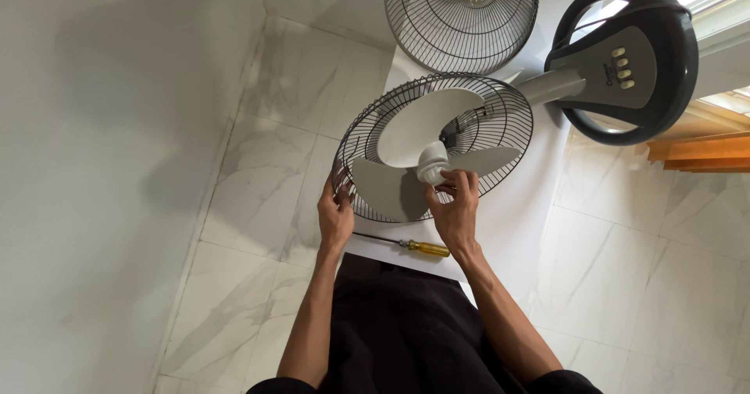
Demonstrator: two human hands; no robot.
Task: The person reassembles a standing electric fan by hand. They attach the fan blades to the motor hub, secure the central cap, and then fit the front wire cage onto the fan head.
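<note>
White marble floor (258, 128) all round, white sheet (516, 222) under the fan. Round dark base (625, 58) at two o'clock, loose front grille (461, 15) with its round cream-and-red label at twelve. Left hand (336, 210) grips the rear cage (367, 128) rim; right hand (455, 206) fingertips pinch the white blade hub (431, 163). Yellow-handled screwdriver (414, 245) at six.

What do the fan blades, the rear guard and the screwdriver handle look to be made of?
Fan blades: likely plastic, smooth matte pale grey, moulded in one piece.
Rear guard: probably coated metal wire, thin dark ribs.
Screwdriver handle: seemingly translucent yellow plastic, glossy; its shaft looks like bare steel.
</note>
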